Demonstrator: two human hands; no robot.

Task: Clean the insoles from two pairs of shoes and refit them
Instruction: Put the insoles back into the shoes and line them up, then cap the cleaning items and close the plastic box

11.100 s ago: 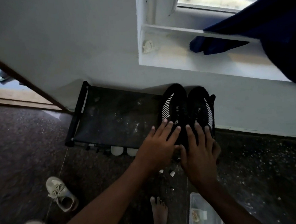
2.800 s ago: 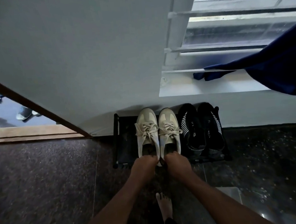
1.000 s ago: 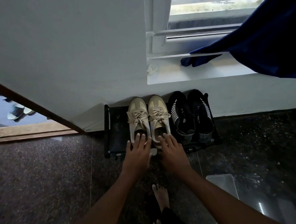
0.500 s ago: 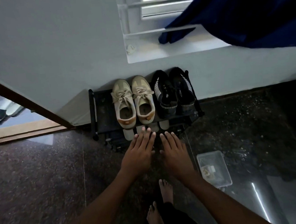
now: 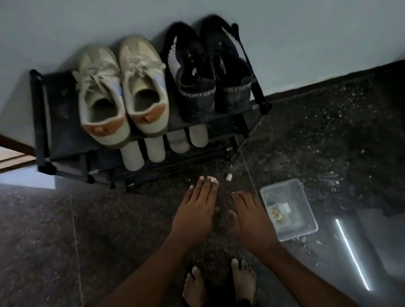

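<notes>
A cream pair of sneakers (image 5: pixel 121 92) and a black pair of shoes (image 5: pixel 210 70) stand side by side on the top shelf of a low black shoe rack (image 5: pixel 43 120), toes to the wall. Pale heels of several other shoes (image 5: pixel 156 149) show on the shelf below. My left hand (image 5: pixel 196 212) hovers flat over the floor in front of the rack, fingers straight, holding nothing. My right hand (image 5: pixel 249 217) is beside it, fingers relaxed and pointing down, also holding nothing. Neither hand touches a shoe.
A clear plastic box (image 5: pixel 288 209) with small items lies on the dark speckled floor right of my right hand. White crumbs (image 5: pixel 228 177) dot the floor near the rack. My bare feet (image 5: pixel 219 284) are below my hands. A doorway sill (image 5: pixel 0 162) is at the left.
My hands have drawn back from the cream sneakers, which stay on the rack. The view has tilted downward, so the window and curtain have left the frame.
</notes>
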